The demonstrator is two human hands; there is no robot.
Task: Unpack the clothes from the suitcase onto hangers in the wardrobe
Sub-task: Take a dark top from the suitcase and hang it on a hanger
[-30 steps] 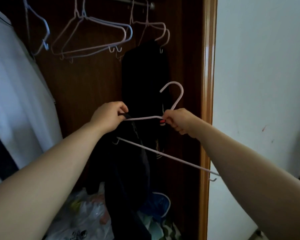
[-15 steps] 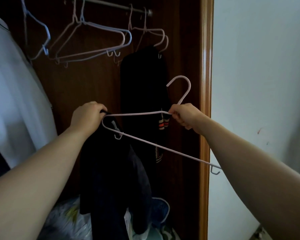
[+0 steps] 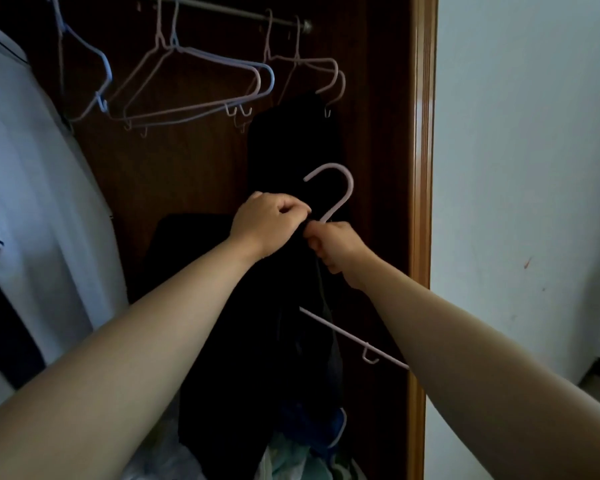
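A pale pink wire hanger point(image 3: 340, 199) is held in front of the open wardrobe, its hook pointing up and its lower bar slanting down to the right. A black garment point(image 3: 257, 341) hangs from it, covering most of its left side. My left hand point(image 3: 269, 225) grips the black cloth at the hanger's neck. My right hand point(image 3: 336, 245) pinches the hanger just below the hook, touching the left hand. The suitcase is out of view.
A metal rail point(image 3: 222, 10) runs across the wardrobe top with several empty pink and blue hangers point(image 3: 194, 84). Another black garment point(image 3: 295, 147) hangs at the rail's right end. A white shirt point(image 3: 32, 202) hangs at left. Bags and clothes point(image 3: 291, 455) lie below. The wooden frame point(image 3: 421, 202) borders a white wall.
My left hand has slid right along the hanger's top until it meets my right hand, drawing the black garment over the hanger. The hanger has shifted slightly left and down.
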